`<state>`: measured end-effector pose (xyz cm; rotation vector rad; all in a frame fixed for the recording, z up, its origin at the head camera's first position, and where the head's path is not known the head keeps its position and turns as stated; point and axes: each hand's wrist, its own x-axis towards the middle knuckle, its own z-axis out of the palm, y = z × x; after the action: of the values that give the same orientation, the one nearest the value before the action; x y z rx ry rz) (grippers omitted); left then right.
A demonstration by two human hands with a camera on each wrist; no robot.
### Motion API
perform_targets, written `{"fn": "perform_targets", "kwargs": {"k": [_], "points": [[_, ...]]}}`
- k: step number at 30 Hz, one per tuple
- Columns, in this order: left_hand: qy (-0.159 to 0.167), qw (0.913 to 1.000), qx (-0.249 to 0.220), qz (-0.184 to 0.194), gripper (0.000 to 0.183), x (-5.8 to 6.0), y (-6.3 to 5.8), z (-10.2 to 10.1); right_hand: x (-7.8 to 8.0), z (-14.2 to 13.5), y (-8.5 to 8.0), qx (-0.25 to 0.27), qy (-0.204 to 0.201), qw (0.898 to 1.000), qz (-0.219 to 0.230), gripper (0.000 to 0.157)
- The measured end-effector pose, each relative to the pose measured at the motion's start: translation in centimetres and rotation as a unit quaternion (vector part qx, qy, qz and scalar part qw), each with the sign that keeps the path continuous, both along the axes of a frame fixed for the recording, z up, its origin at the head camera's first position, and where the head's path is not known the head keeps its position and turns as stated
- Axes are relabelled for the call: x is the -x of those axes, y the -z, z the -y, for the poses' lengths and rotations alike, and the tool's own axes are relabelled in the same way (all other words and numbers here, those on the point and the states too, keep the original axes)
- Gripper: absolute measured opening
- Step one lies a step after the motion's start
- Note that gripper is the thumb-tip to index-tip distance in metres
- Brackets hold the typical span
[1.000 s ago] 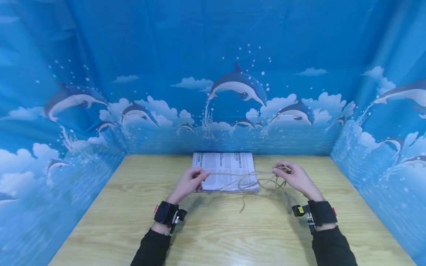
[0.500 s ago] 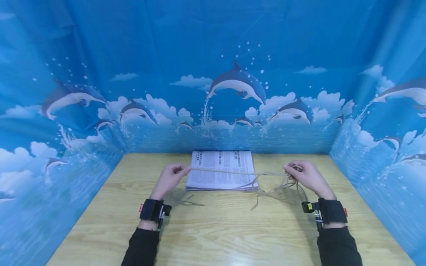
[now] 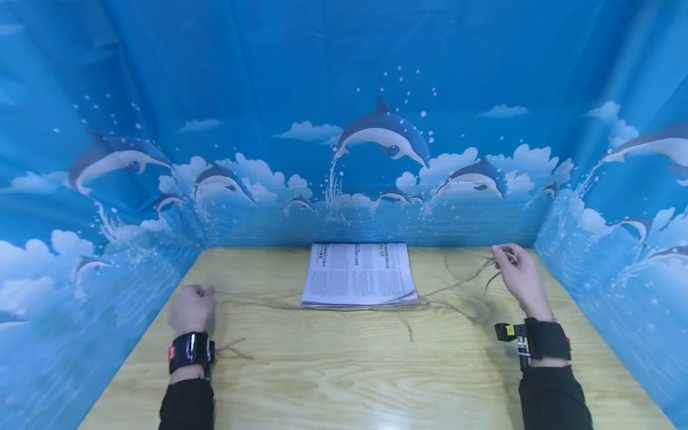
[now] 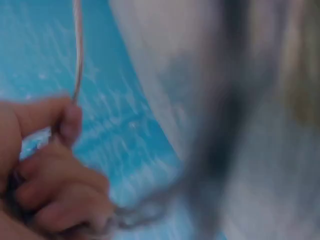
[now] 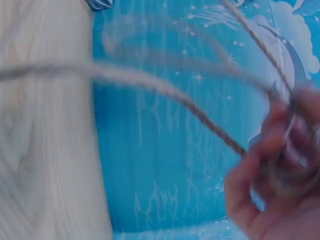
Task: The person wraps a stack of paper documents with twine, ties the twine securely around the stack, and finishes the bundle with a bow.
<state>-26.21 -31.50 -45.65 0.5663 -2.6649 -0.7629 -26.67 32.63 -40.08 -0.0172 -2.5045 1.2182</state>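
Left hand [image 4: 62,182] pinching twine [image 4: 78,45], blue patterned backdrop [image 4: 117,125] behind, heavy blur

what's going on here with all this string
A person has string stretched out between widely spread arms. The left grip pinches one strand, and the right grip holds a gathered bunch. Strands run past the near edge of some stacked newspapers, which lie flat on the table.

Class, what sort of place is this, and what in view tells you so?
Probably a makeshift recording booth: a dolphin-print sheet encloses the wood-grain table on three sides, and two wrist cameras are being worn.
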Motion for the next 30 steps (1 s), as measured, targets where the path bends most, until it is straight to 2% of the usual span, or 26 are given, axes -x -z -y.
{"fn": "perform_targets", "kwargs": {"k": [2, 3, 5, 8, 10, 12, 14, 16, 18, 20, 22, 24, 25, 26, 30], "points": [[-0.029, 0.9995, 0.01, 0.008, 0.039, -0.2, 0.1, 0.4, -0.1, -0.2, 0.1, 0.003, 0.025, 1.0, -0.001, 0.057], [-0.031, 0.9993, 0.014, 0.019, 0.038, -0.2, 0.2, 0.4, -0.2, -0.3, 0.2, -0.001, 0.035, 0.999, 0.002, 0.057], [-0.013, 0.9984, 0.022, 0.05, 0.039, 0.1, 0.1, 0.0, -0.1, -0.5, 0.6, -0.014, 0.04, 0.999, 0.024, 0.059], [0.047, 0.9938, 0.034, 0.094, 0.049, 0.7, -0.4, -1.4, 0.2, -0.6, 1.2, -0.057, 0.016, 0.995, 0.083, 0.065], [0.095, 0.9895, 0.041, 0.1, 0.052, 1.1, -0.8, -3.0, 0.4, -0.6, 1.8, -0.1, -0.015, 0.988, 0.12, 0.069], [0.158, 0.9825, 0.04, 0.09, 0.046, 1.4, -1.2, -5.0, 0.6, -0.1, 2.4, -0.134, -0.058, 0.98, 0.138, 0.069], [0.227, 0.9701, 0.033, 0.079, 0.035, 1.5, -1.3, -7.6, 0.7, 0.7, 2.9, -0.152, -0.103, 0.971, 0.155, 0.065], [0.295, 0.9526, 0.022, 0.071, 0.023, 1.4, -1.1, -10.4, 0.7, 1.8, 3.4, -0.154, -0.153, 0.963, 0.157, 0.061], [0.362, 0.9284, 0.01, 0.082, 0.02, 1.2, -0.7, -13.1, 0.6, 3.0, 3.8, -0.17, -0.193, 0.953, 0.161, 0.058], [0.419, 0.9023, 0.02, 0.1, 0.02, 0.8, -0.4, -15.3, 0.4, 3.9, 4.0, -0.178, -0.223, 0.942, 0.179, 0.053], [0.458, 0.8806, 0.034, 0.116, 0.021, 0.5, -0.1, -16.8, 0.3, 4.5, 4.3, -0.201, -0.239, 0.931, 0.187, 0.046], [0.478, 0.8679, 0.05, 0.125, 0.018, 0.2, 0.1, -17.5, 0.0, 4.9, 4.4, -0.214, -0.253, 0.923, 0.197, 0.033], [0.481, 0.8661, 0.055, 0.124, 0.015, 0.0, 0.1, -17.7, -0.1, 5.0, 4.5, -0.217, -0.255, 0.921, 0.201, 0.027], [0.477, 0.8684, 0.055, 0.125, 0.015, 0.0, 0.2, -17.6, -0.2, 5.1, 4.7, -0.225, -0.253, 0.92, 0.196, 0.022], [0.439, 0.8877, 0.048, 0.128, 0.019, 0.2, 0.4, -15.9, -0.1, 4.7, 5.1, -0.242, -0.242, 0.922, 0.179, 0.016]]}}
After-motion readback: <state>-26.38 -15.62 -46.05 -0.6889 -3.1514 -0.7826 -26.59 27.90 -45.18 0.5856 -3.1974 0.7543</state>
